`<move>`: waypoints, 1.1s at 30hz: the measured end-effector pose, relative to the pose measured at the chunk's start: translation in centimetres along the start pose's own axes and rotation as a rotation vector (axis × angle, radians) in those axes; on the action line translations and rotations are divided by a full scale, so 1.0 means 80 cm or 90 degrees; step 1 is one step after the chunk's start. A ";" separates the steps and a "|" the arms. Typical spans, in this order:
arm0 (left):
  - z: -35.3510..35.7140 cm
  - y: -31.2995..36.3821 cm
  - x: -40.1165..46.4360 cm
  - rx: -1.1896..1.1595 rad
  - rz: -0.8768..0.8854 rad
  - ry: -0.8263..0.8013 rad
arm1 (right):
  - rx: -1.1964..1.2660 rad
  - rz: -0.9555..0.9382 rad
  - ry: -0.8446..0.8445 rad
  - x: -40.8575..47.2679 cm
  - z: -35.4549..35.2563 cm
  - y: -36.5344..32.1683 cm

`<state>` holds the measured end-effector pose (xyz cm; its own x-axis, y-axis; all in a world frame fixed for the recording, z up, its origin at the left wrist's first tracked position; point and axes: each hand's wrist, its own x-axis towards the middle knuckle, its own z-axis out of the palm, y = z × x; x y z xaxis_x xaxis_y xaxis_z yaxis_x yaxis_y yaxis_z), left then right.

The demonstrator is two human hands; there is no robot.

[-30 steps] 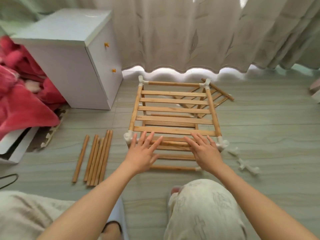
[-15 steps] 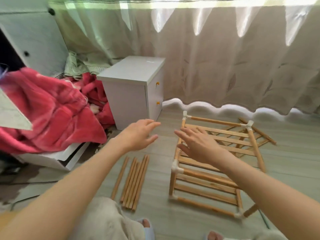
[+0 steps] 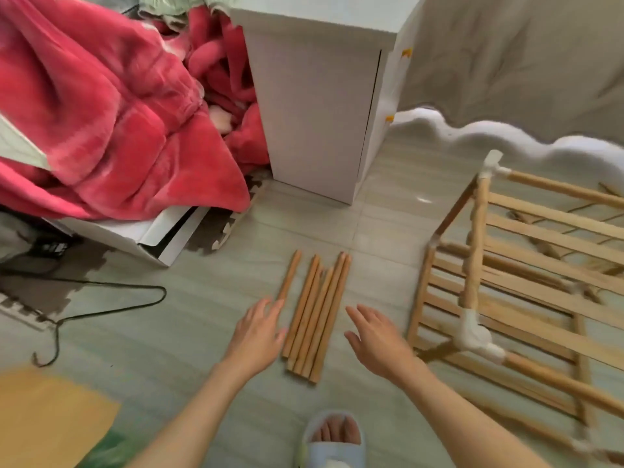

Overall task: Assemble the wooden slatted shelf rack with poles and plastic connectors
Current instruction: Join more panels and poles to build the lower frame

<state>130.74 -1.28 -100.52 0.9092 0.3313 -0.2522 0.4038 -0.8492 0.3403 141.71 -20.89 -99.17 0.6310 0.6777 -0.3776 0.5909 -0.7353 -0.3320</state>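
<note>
With both the left hand (image 3: 258, 336) and right hand (image 3: 378, 339) hovering spread-fingered either side of the bundle of loose round wooden poles (image 3: 315, 315), gather the bundle from both flanks so none rolls toward the half-built slatted wooden rack (image 3: 526, 275) right of it.

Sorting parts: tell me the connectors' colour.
White connectors, clearest in the head view.

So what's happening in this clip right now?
A person is building a slatted wooden rack on the floor. Both hands, the left hand and right hand, are open and reaching toward a bundle of loose wooden poles, holding nothing yet. The partly assembled rack, its white plastic connectors already fitted, sits to the right.
</note>
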 end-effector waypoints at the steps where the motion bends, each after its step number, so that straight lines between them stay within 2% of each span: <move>1: 0.017 -0.003 0.008 0.002 -0.017 -0.010 | -0.003 0.019 -0.017 0.009 0.019 0.011; 5: 0.097 -0.016 0.028 -0.023 -0.091 -0.081 | -0.018 0.089 -0.082 0.019 0.096 0.043; 10: 0.148 -0.029 0.054 0.016 -0.132 -0.047 | -0.052 0.156 -0.072 0.034 0.155 0.073; 12: 0.147 -0.028 0.065 0.016 -0.135 -0.039 | -0.079 0.127 -0.071 0.038 0.155 0.067; 17: 0.142 -0.019 0.088 0.017 -0.168 -0.016 | -0.036 0.158 -0.060 0.040 0.156 0.057; 20: 0.143 -0.004 0.097 0.050 -0.172 -0.051 | -0.031 0.128 -0.107 0.037 0.160 0.065; 23: 0.143 0.006 0.107 0.051 -0.197 -0.072 | -0.021 0.122 -0.093 0.037 0.159 0.068; 28: 0.141 0.001 0.110 -0.011 -0.239 -0.046 | -0.012 0.133 -0.121 0.037 0.158 0.067; 33: 0.135 0.004 0.101 -0.002 -0.283 -0.080 | 0.007 0.174 -0.182 0.041 0.145 0.055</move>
<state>137.14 -3.35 -112.22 0.6279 0.6105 -0.4827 0.7525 -0.6346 0.1762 140.58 -22.05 -111.95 0.5976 0.4273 -0.6785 0.4146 -0.8890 -0.1947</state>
